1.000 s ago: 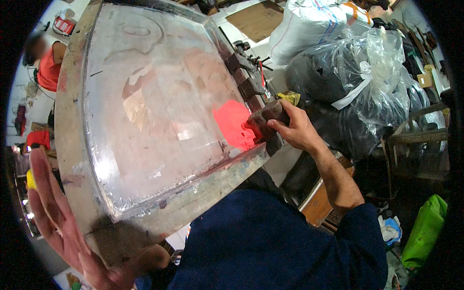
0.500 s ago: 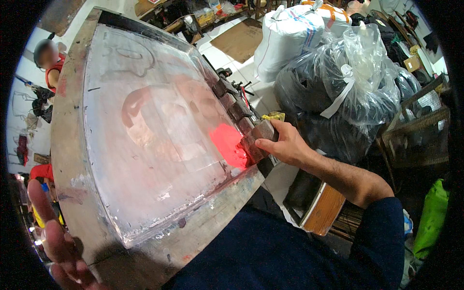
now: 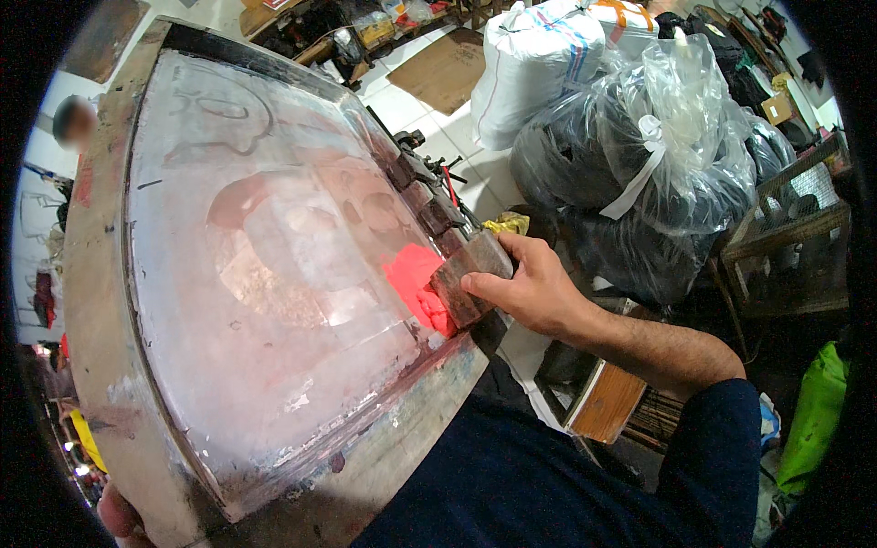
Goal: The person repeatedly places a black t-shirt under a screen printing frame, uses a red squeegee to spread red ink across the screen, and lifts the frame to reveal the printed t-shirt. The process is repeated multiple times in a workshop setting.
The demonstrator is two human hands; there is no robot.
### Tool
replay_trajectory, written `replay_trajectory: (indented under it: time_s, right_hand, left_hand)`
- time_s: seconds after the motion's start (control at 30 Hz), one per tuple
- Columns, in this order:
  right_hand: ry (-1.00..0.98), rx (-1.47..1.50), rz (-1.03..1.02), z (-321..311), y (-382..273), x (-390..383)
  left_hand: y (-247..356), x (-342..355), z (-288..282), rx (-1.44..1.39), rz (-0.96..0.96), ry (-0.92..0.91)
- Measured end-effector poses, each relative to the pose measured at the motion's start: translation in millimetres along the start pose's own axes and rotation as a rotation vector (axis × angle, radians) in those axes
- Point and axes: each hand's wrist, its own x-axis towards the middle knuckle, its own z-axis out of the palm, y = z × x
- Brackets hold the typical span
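Observation:
A wooden screen-printing frame (image 3: pixel 105 301) fills the left and middle, its pale mesh (image 3: pixel 265 365) stained pinkish, with faint shapes showing in it. My right hand (image 3: pixel 534 288) is closed around a squeegee (image 3: pixel 470 279) with a worn wooden block, thumb on top and fingers over the far side. The squeegee rests at the right edge of the mesh, against a thick patch of bright red-pink ink (image 3: pixel 416 283). My left hand (image 3: pixel 121 513) is at the frame's near left corner, fingers curled against its outer edge; most of the hand is hidden by the frame or out of the picture.
Clamps and metal fittings (image 3: pixel 434 164) line the frame's right side. Beyond stand a stuffed white sack (image 3: pixel 534 78) and large clear plastic bags (image 3: pixel 630 155) with dark contents. A wire-mesh wooden rack (image 3: pixel 786 228) and a green bag (image 3: pixel 813 411) are at right. Another person (image 3: pixel 75 123) is at far left.
My left hand has come down from a spread, raised pose to the frame's near left corner. The squeegee in my right hand has shifted slightly left and nearer, along with the view.

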Motion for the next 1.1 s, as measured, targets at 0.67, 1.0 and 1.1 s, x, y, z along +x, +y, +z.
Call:
replay_trajectory:
  time_s: [0.67, 1.0, 1.1]
  right_hand:
    - [-0.047, 0.904, 0.245, -20, 60, 23]
    - [0.088, 0.166, 0.016, 12, 123, 30]
    - [0.086, 0.026, -0.081, 11, 124, 34]
  left_hand:
    - [-18, -19, 20, 0.012, -0.162, 0.035]
    - [-15, -32, 15, 0.018, -0.195, 0.062]
    - [-14, -35, 13, 0.024, -0.199, 0.071]
